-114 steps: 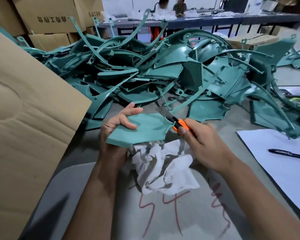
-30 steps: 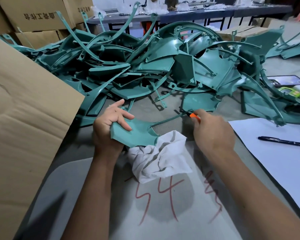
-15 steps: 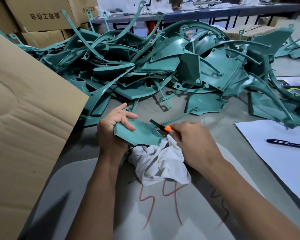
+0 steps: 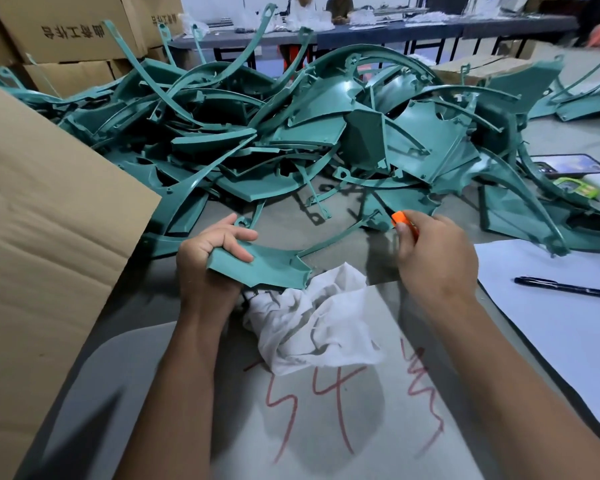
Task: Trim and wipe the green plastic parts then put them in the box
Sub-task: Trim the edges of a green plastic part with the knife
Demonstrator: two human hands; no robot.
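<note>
Left hand (image 4: 211, 261) grips green part (image 4: 267, 266), its thin arm pointing up-right; right hand (image 4: 436, 251) grips orange knife (image 4: 403, 220).

Your left hand (image 4: 210, 258) holds a part (image 4: 264, 266) above the cloth (image 4: 312, 323) on the bench (image 4: 347, 237). The heap of parts (image 4: 291, 140) lies behind, the cardboard flap (image 4: 49, 237) to your left, paper (image 4: 551, 327) with a pen (image 4: 565, 289) on it to your right.
</note>
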